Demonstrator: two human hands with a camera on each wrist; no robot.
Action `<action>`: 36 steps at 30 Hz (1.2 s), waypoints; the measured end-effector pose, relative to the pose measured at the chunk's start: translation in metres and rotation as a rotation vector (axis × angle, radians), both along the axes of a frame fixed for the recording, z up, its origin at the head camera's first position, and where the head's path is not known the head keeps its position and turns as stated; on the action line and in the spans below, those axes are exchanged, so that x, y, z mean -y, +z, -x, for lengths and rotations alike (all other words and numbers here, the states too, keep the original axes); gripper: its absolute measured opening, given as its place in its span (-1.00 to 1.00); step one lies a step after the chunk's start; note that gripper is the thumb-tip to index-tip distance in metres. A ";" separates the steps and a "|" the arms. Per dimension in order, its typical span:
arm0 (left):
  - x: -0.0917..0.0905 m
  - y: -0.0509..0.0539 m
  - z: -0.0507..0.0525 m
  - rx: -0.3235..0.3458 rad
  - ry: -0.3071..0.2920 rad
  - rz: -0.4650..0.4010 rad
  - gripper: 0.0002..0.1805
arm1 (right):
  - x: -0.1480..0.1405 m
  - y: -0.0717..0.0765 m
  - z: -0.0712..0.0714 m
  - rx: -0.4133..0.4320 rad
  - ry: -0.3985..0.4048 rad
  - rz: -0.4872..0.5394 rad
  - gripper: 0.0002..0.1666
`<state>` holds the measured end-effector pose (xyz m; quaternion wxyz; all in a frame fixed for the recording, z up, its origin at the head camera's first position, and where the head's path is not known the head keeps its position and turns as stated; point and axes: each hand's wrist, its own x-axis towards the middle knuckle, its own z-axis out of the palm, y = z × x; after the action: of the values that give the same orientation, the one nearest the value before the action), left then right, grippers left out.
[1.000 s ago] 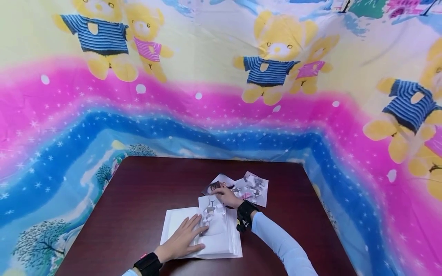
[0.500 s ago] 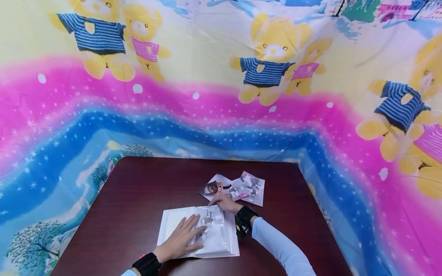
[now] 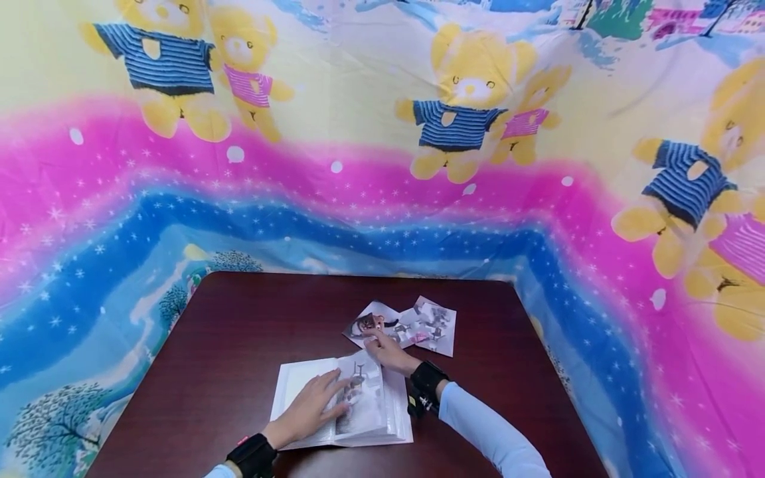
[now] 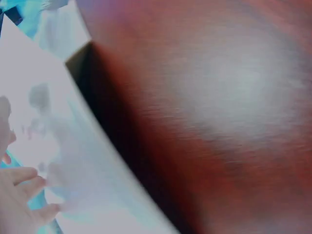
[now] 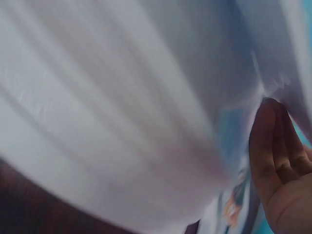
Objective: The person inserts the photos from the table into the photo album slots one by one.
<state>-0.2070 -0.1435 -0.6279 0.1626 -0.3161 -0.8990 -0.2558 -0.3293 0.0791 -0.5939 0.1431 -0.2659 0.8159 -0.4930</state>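
A white photo album (image 3: 299,388) lies spread on the dark table, and one sleeved page (image 3: 367,405) bears a grey-white photo (image 3: 358,375) of furniture-like shapes. My left hand (image 3: 311,405) rests over the album's middle with its fingers spread, fingertips on the photo's left side. At the page's upper right corner, my right hand (image 3: 388,352) pinches the page edge, which bows up from the pages beneath. In the right wrist view, the fingers (image 5: 265,131) meet at the clear sleeve's edge; the thumb is hidden there.
Several loose photos (image 3: 439,332) overlap on the table (image 3: 269,318) behind the album, just past my right hand. A small black object (image 3: 416,401) sits under my right wrist. A cloth printed with bears (image 3: 460,123) hangs around the table's far sides.
The photo slid down into the page's sleeve. My right hand then moved slightly up and lifted the page's corner. My left fingers stayed on the album, shifting a little.
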 end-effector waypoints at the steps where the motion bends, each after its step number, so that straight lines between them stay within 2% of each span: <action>1: -0.001 0.004 0.003 0.019 0.030 -0.039 -0.53 | 0.003 0.004 -0.004 0.034 -0.010 0.038 -0.57; 3: 0.000 0.015 0.009 0.064 0.114 -0.118 -0.59 | 0.011 0.011 -0.012 0.116 0.011 0.121 -0.53; 6: 0.007 0.033 0.018 0.152 0.275 -0.237 -0.60 | 0.023 0.017 -0.025 0.190 0.118 0.173 -0.50; 8: 0.017 0.045 0.023 0.200 0.383 -0.302 -0.58 | 0.033 0.018 -0.033 0.132 0.221 0.122 -0.52; 10: 0.029 0.053 0.028 0.256 0.456 -0.346 -0.58 | 0.040 0.017 -0.040 0.008 0.303 0.023 -0.56; 12: 0.041 0.056 0.030 0.317 0.493 -0.358 -0.61 | 0.044 0.011 -0.045 -0.143 0.372 -0.082 -0.61; 14: 0.050 0.053 0.029 0.351 0.497 -0.326 -0.58 | 0.046 0.006 -0.049 -0.245 0.426 -0.160 -0.64; 16: 0.056 0.043 0.026 0.343 0.479 -0.263 -0.51 | 0.046 0.003 -0.051 -0.294 0.453 -0.197 -0.66; 19: 0.058 0.025 0.019 0.235 0.434 -0.143 -0.52 | 0.040 0.002 -0.049 -0.326 0.447 -0.189 -0.69; 21: 0.056 0.015 0.014 0.150 0.409 -0.066 -0.58 | 0.033 0.004 -0.043 -0.338 0.395 -0.157 -0.71; 23: 0.050 0.009 0.011 0.099 0.383 -0.007 -0.64 | 0.020 0.005 -0.036 -0.353 0.327 -0.123 -0.73; 26: 0.041 0.005 0.009 0.071 0.365 0.043 -0.68 | 0.001 0.003 -0.027 -0.361 0.232 -0.107 -0.74; 30: 0.032 0.004 0.009 0.031 0.383 0.054 -0.68 | -0.017 -0.007 -0.023 -0.330 0.240 -0.122 -0.74; 33: 0.023 0.006 0.015 -0.020 0.399 0.057 -0.70 | -0.025 -0.013 -0.024 -0.305 0.246 -0.113 -0.74; 36: 0.011 0.007 0.027 -0.038 0.398 0.080 -0.75 | -0.030 -0.014 -0.027 -0.279 0.166 -0.074 -0.74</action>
<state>-0.2338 -0.1549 -0.6214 0.2142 -0.1432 -0.9500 -0.1765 -0.3023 0.1092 -0.6077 0.0785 -0.3926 0.8209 -0.4074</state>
